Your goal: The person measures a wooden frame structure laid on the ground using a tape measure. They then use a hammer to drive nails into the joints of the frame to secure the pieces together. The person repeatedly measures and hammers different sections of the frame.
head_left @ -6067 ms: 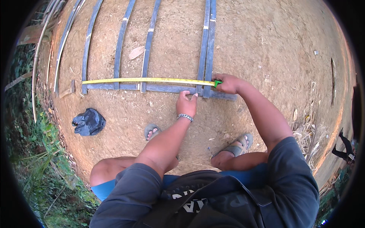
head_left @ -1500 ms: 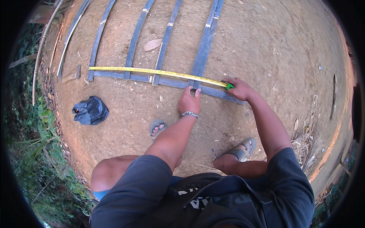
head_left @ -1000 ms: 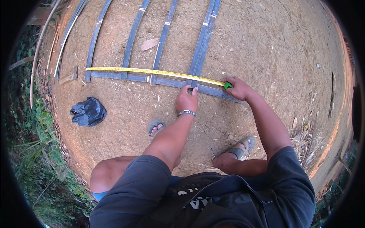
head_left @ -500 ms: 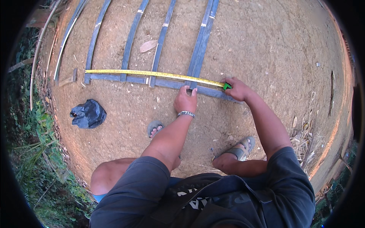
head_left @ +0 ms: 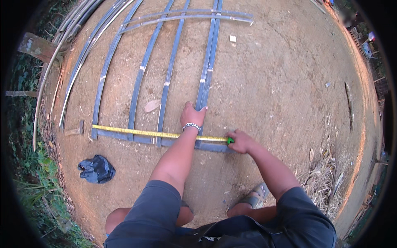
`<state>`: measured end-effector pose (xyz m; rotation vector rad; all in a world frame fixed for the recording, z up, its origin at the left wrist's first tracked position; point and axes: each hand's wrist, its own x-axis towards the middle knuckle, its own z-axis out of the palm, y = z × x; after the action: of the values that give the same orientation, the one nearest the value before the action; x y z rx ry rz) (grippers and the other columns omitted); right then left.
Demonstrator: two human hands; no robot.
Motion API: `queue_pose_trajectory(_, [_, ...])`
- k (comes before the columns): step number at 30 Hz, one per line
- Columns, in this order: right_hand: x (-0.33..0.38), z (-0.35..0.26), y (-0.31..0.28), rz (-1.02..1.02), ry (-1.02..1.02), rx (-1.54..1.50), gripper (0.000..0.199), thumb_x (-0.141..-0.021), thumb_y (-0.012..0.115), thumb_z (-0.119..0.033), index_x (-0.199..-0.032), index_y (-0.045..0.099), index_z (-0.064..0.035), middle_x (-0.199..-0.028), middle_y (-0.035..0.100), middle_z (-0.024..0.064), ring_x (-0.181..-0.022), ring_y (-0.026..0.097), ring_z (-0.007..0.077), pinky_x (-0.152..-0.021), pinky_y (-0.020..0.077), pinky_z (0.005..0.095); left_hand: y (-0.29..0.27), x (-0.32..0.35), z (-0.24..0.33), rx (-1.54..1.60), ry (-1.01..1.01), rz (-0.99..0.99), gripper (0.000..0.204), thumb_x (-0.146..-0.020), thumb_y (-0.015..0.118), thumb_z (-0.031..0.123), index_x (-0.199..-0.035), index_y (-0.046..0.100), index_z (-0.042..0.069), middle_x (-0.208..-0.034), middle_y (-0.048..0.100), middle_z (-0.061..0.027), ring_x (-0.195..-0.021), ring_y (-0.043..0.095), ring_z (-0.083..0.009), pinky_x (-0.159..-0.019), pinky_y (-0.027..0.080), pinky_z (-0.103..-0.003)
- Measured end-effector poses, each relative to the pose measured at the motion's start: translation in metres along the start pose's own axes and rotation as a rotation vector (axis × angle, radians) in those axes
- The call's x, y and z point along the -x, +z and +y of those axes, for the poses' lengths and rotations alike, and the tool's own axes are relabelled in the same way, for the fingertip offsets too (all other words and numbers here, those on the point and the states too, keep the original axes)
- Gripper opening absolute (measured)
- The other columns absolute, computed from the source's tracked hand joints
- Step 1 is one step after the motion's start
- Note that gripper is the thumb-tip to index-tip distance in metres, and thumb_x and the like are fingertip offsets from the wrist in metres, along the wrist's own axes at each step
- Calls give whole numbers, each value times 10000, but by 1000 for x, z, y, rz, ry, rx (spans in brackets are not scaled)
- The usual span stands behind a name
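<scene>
My right hand (head_left: 242,141) is closed around a green tape measure (head_left: 230,140). Its yellow blade (head_left: 153,133) runs leftward across several long dark strips with pale bands, ending near the leftmost crossed strip (head_left: 99,103). Below the blade, a dark cross strip (head_left: 169,142) lies under the ends of the long ones. My left hand (head_left: 193,114) reaches over the blade and grips a long dark strip (head_left: 202,89), one of two lying side by side, thumb on the right. The forearm hides part of the blade and strips.
Two further strips (head_left: 186,17) cross the long ones at the far end. A black plastic bag (head_left: 97,168) and a small wooden piece (head_left: 74,130) lie at left. Poles (head_left: 70,29) and greenery line the left edge; dry stalks (head_left: 326,177) lie at right.
The view has tilted outward, bringing the far cross strips into sight. My left hand has moved from the near end of the paired strips to farther along them. The right still holds the tape measure.
</scene>
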<state>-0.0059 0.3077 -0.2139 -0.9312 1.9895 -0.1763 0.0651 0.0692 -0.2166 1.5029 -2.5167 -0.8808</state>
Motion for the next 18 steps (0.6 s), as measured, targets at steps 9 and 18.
queue_pose_trajectory(9, [6,-6,-4,-22,13,11,585,-874,658,-388,-1427,556,-228,-1351,566,214,-1274,556,422,-1085,466,485,17,-13,21,-14,-111,-47,513,-726,803,491,-1002,755,61,-1064,737,-208,-1028,704,-399,-902,560,-504])
queue_pose_trajectory(18, [7,-6,-8,-28,-4,3,581,-881,659,-395,-1428,544,-237,-1348,558,206,-1266,549,427,-1094,451,482,27,-15,18,-57,-98,92,441,-704,779,464,-901,749,71,-1000,741,-194,-951,715,-399,-856,565,-508])
